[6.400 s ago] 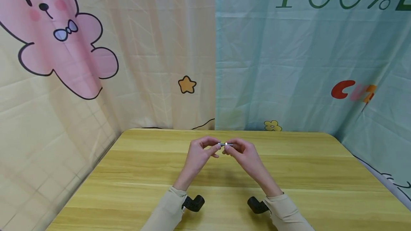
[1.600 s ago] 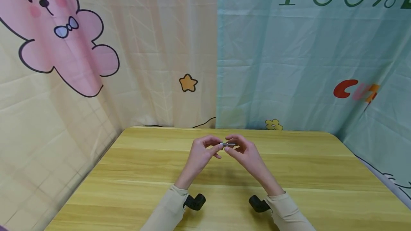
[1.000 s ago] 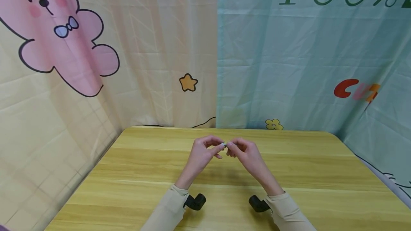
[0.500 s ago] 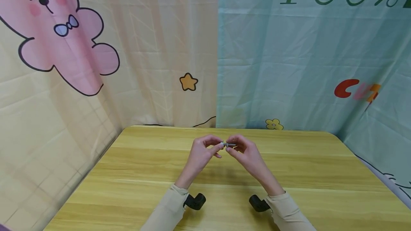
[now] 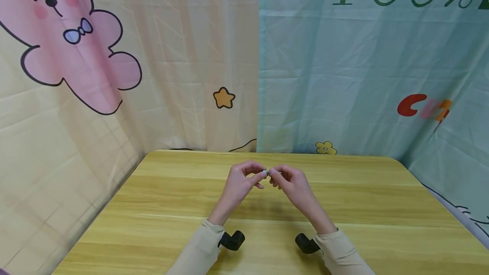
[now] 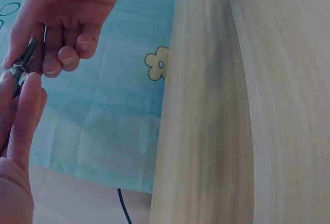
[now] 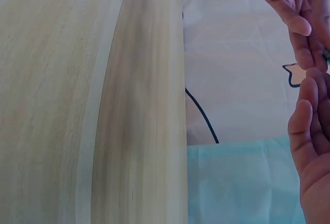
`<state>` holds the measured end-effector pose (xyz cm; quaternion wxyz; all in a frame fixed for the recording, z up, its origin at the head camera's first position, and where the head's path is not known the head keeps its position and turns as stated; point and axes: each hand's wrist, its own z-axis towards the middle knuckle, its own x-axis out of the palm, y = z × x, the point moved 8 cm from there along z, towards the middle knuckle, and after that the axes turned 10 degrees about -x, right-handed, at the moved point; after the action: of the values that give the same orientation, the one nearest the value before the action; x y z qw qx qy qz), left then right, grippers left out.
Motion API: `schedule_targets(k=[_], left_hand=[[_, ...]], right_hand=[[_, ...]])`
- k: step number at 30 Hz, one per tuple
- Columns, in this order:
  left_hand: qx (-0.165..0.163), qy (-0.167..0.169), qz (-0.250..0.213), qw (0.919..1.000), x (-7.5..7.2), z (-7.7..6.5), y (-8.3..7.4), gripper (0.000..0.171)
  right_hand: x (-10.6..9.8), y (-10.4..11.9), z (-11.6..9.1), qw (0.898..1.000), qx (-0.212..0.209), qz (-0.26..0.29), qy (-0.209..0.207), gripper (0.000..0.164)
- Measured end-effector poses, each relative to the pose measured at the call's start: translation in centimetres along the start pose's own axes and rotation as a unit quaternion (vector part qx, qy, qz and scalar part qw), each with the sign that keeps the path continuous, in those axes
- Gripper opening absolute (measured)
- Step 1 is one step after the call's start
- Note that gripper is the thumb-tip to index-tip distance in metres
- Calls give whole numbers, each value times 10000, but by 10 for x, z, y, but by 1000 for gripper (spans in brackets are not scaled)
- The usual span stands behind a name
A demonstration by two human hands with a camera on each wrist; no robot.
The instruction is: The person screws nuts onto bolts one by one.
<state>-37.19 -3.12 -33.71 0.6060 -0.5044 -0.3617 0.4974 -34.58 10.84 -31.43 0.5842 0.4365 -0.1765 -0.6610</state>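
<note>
Head view showed a person's left hand (image 5: 238, 183) and right hand (image 5: 294, 183) over the bench (image 5: 172, 207), their fingertips nearly meeting, with a small metal bolt (image 6: 31, 47) between them. The left hand's grip pinched one end of the bolt between thumb and fingers. In the left wrist view the bolt slanted up out of those fingers, threads showing, with a nut (image 6: 21, 66) around it; the right hand's grip pinched at the nut, thumb and forefinger on either side, the other fingers loosely bent. Beige sleeves (image 5: 200, 247) covered the forearms, and a black device (image 5: 234, 240) jutted inward at each wrist. Beyond the bench hung a cream curtain (image 5: 191, 63) and a blue-green curtain (image 5: 336, 63).
</note>
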Motion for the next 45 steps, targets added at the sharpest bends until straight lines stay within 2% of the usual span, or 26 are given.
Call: schedule_targets(k=[5, 9, 13, 20, 26, 32, 37, 41, 45], left_hand=[[101, -46, -43, 9999, -1, 2, 4, 14], [199, -76, -63, 9998, -2, 1, 3, 13], [246, -72, -80, 9996, -2, 1, 2, 12], [121, -83, -88, 9999, -3, 1, 3, 12], [14, -38, 5, 10000, 0, 0, 5, 13], [-50, -29, 47, 10000, 2, -4, -6, 12], [51, -142, -23, 9999, 1, -11, -22, 11], [57, -151, -47, 9999, -1, -11, -22, 10], [4, -103, -77, 9999, -1, -11, -20, 11]], right_hand=[[0, -2, 0, 9997, 168, 150, 28, 19], [0, -6, 1, 9992, -234, 311, 57, 24], [1, -19, 3, 9974, -636, 336, 37, 19], [1, -32, 2, 9974, -462, 543, 129, 18], [0, -34, 2, 9993, -358, 138, 49, 20], [0, -38, 2, 9999, 5, 153, -9, 25], [1, -35, 3, 9990, -253, 365, 98, 27], [0, -33, 3, 9972, -487, 548, 125, 20], [0, -35, 3, 9973, -405, 602, 148, 18]])
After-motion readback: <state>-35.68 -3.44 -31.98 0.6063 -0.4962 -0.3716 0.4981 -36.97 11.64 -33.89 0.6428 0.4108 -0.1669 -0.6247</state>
